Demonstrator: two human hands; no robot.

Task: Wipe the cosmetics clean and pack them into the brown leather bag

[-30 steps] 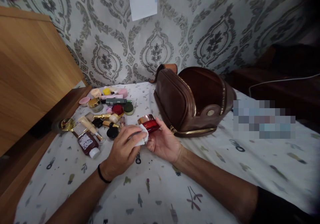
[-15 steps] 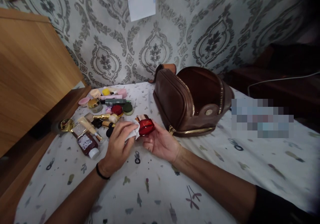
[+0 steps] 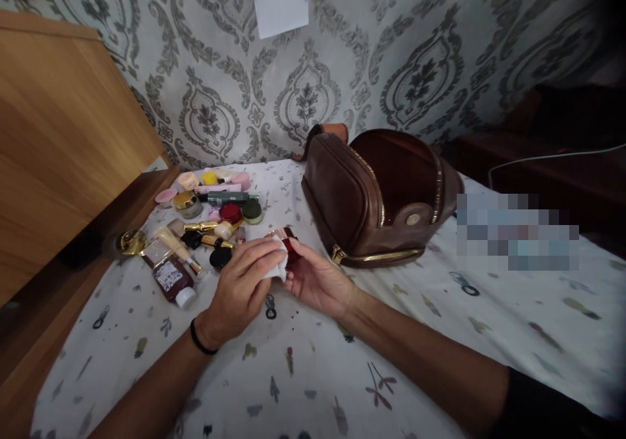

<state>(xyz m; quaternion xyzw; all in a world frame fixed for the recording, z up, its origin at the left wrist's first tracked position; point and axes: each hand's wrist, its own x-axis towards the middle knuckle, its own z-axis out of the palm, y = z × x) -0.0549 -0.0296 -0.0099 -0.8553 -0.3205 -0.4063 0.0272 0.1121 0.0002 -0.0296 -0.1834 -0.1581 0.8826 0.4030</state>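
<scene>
My left hand (image 3: 244, 276) is closed over a white wipe (image 3: 280, 266) and presses it against a dark red, glossy container (image 3: 292, 246). My right hand (image 3: 320, 276) grips that container from the right, with the thumb on its upper side. Most of the container is hidden behind the wipe and my fingers, so its exact kind does not show. Just left of my left hand lies a round black compact (image 3: 221, 256). A brown leather bag (image 3: 332, 197) stands to the right of my hands, its zipped top gaping.
Several cosmetics cover the sheet at the left, among them a dark bottle with a white cap (image 3: 172, 281), a green tube (image 3: 227, 197) and a red-lidded jar (image 3: 231, 213). A wooden cabinet (image 3: 73, 139) borders the left side. Patterned wallpaper (image 3: 306, 93) rises behind.
My left hand has slid right with the wipe, which now covers much of the red container's face. My right thumb has come up over the container. The view has shifted slightly.
</scene>
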